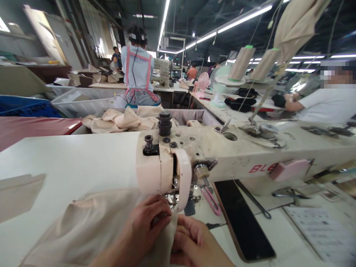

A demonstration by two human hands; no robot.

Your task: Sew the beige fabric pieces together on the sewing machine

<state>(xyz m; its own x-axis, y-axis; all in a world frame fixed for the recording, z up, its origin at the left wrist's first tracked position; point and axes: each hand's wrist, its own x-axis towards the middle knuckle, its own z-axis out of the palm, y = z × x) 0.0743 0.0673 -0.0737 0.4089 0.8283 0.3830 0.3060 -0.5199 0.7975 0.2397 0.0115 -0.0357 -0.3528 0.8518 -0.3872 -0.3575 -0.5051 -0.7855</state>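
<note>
Both hands, the left hand [144,226] and right hand [194,243], pinched the beige fabric [83,226] together just before the sewing machine's presser foot [171,198], where flat, even feeding mattered most.

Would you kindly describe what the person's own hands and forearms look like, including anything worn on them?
Both the left hand and the right hand are bare: no gloves or rings show. The left forearm is uncovered as far as the picture's edge, with no sleeve, watch or bracelet in view. The fingers have short nails.
</note>
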